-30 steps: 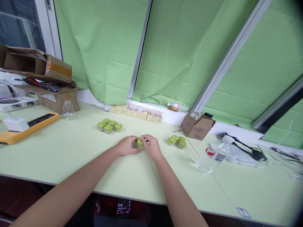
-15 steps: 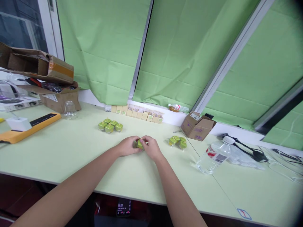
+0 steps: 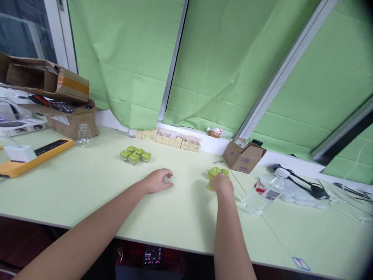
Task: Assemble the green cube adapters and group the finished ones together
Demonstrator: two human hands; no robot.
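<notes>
My left hand rests over the middle of the table, fingers curved and apart, holding nothing. To the right, my right hand is closed on a small green-topped clear cup, partly hidden under the fingers. This cup is at the near side of a cluster of similar green-topped cups, close against them. Farther left, another group of green-topped cups with little loops on top stands together on the table, beyond my left hand.
Small cardboard boxes line the wall. A brown carton and a large water bottle stand at the right, near cables. On the left are a yellow power strip, a clear jar and stacked cartons.
Both hands were together on a green-topped cup at the middle. My left hand has let go and opened; my right hand has carried the cup right to the cluster there.
</notes>
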